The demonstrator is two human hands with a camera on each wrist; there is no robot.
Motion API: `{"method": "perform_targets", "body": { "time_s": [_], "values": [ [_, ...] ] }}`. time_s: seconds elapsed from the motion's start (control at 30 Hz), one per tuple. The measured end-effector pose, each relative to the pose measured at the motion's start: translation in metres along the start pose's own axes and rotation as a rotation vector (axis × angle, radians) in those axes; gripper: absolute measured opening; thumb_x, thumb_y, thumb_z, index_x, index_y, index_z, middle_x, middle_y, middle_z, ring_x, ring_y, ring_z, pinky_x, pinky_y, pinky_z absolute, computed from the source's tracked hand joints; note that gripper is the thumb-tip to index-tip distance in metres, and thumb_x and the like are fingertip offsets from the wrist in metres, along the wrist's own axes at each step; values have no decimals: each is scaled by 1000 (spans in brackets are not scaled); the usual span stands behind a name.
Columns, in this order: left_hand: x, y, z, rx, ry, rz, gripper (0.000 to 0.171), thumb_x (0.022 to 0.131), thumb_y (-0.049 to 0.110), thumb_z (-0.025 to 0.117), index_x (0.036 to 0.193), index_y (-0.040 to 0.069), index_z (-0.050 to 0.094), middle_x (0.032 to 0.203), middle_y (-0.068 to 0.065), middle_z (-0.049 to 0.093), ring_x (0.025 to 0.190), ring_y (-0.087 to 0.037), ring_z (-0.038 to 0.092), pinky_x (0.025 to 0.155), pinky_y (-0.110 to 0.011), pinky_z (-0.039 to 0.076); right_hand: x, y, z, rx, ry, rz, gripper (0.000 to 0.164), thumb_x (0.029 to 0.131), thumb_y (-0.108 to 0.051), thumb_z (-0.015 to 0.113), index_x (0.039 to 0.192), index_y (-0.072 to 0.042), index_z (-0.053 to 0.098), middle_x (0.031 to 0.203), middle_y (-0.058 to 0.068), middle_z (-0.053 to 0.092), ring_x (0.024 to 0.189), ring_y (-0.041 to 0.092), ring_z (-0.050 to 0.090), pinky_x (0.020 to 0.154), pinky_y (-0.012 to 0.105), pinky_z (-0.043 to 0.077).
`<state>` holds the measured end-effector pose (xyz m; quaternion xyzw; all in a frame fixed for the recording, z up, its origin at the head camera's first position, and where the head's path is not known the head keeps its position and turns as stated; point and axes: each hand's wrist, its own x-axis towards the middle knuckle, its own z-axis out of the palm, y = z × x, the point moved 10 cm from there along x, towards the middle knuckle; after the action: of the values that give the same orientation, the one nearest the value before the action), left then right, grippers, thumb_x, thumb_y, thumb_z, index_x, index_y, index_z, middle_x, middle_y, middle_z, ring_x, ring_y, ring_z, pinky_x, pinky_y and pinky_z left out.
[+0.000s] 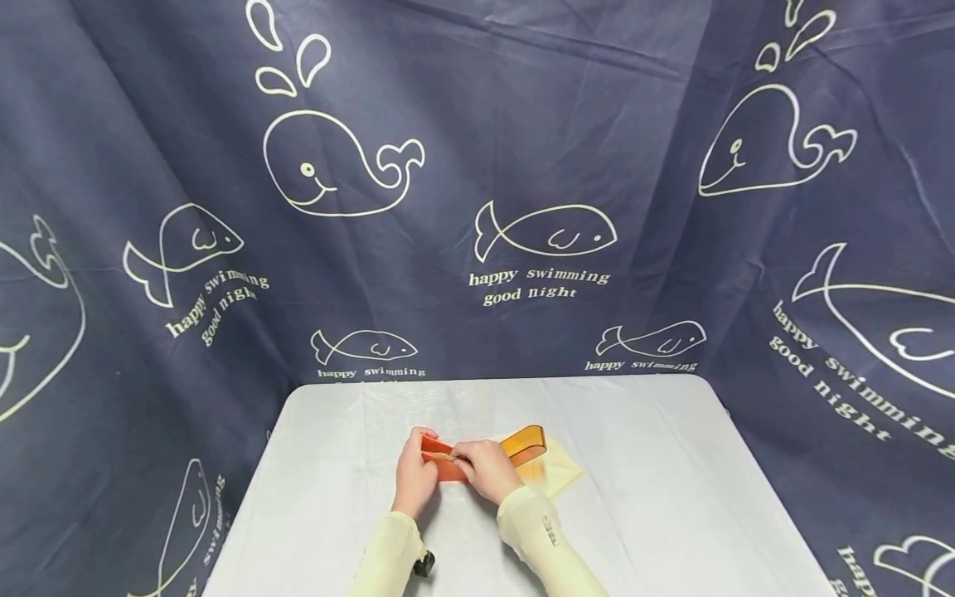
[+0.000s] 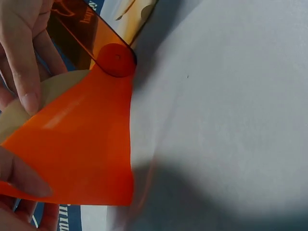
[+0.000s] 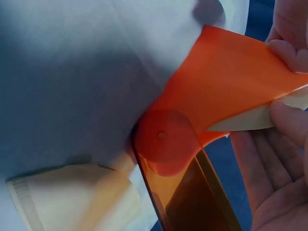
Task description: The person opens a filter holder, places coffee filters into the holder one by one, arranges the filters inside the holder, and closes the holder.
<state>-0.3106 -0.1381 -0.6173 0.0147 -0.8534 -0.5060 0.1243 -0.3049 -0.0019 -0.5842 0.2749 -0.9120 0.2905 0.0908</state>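
My left hand (image 1: 415, 477) grips the wide end of an orange plastic holder (image 2: 96, 139) with two flared walls, thumb on one wall. Between the walls sits a thin beige piece with a curved edge (image 3: 250, 120). My right hand (image 1: 488, 471) pinches this beige piece, thumb on its near face. Round pivots join the orange walls to a see-through amber U-shaped strip (image 1: 530, 444), which points away to the right. How far the beige piece reaches down inside is hidden by the orange wall.
A pale yellow packet (image 1: 563, 471) with a printed picture lies on the white-covered table (image 1: 656, 497), under and beside the amber strip. A dark blue curtain (image 1: 448, 124) with whale and fish drawings surrounds the table's back and sides. A small black device (image 1: 424, 565) is at the left wrist.
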Motion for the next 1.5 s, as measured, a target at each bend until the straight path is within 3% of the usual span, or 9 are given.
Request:
{"method": "perform_targets", "body": {
  "time_s": [0.23, 0.53, 0.8, 0.97, 1.07, 1.17, 1.3, 1.4, 1.5],
  "values": [
    [-1, -2, -2, 6, 56, 7, 49, 63, -16, 52, 103, 12, 62, 96, -8, 70, 87, -23, 64, 77, -36, 50, -2, 3, 14, -7, -48, 19, 12, 97, -11, 68, 95, -19, 76, 90, -5, 77, 77, 8, 68, 72, 27, 55],
    [-2, -5, 0, 8, 78, -32, 48, 64, -17, 52, 101, 11, 62, 96, -8, 70, 88, -23, 65, 77, -38, 51, -3, 6, 27, 86, -136, 80, 20, 91, -1, 64, 100, -16, 75, 93, -4, 74, 77, 6, 60, 74, 25, 52],
    [-4, -4, 1, 19, 92, -41, 47, 63, -16, 52, 100, 11, 62, 95, -7, 71, 88, -24, 66, 79, -39, 51, -7, 6, 32, 73, -183, 76, 14, 93, -7, 69, 103, -17, 73, 91, -3, 71, 78, 4, 57, 75, 25, 52],
    [-3, -3, -2, 24, 105, -13, 47, 63, -16, 52, 101, 11, 62, 95, -8, 70, 88, -26, 66, 78, -40, 51, -7, 3, 32, 71, -193, 74, 15, 94, -10, 69, 107, -17, 73, 95, -3, 72, 81, 6, 61, 78, 27, 53],
    [0, -2, -3, 5, 84, 17, 52, 64, -16, 50, 108, 10, 62, 97, -9, 71, 88, -26, 66, 78, -40, 51, -6, 3, 27, 69, -176, 65, 20, 93, -9, 69, 112, -15, 73, 100, 0, 74, 86, 10, 65, 80, 29, 55],
    [2, -2, 0, 8, 20, 30, 65, 63, -17, 50, 122, 9, 58, 104, -10, 71, 91, -26, 66, 80, -39, 52, -7, 4, 23, 48, -165, 57, 28, 93, -9, 70, 121, -14, 72, 108, 2, 75, 93, 12, 68, 84, 31, 55],
    [1, -1, -2, -1, -56, 13, 83, 64, -15, 53, 142, 12, 48, 118, -8, 68, 104, -27, 67, 92, -46, 52, -9, 3, 18, 35, -160, 42, 39, 93, -9, 70, 131, -13, 68, 109, 2, 73, 93, 13, 68, 85, 32, 56],
    [-2, 5, -8, -61, -61, 11, 90, 66, -15, 57, 150, 13, 42, 133, -9, 64, 122, -31, 62, 106, -54, 46, -11, 0, 8, 45, -140, 38, 40, 94, -10, 69, 134, -12, 67, 109, 2, 72, 93, 14, 68, 86, 34, 57],
    [-4, 18, -16, -61, -25, 59, 93, 66, -14, 62, 153, 14, 43, 142, -11, 59, 133, -34, 54, 114, -57, 38, -13, -3, -8, 58, -110, 47, 39, 95, -11, 68, 134, -13, 67, 114, 2, 73, 99, 17, 70, 90, 37, 58]
  ]
}}
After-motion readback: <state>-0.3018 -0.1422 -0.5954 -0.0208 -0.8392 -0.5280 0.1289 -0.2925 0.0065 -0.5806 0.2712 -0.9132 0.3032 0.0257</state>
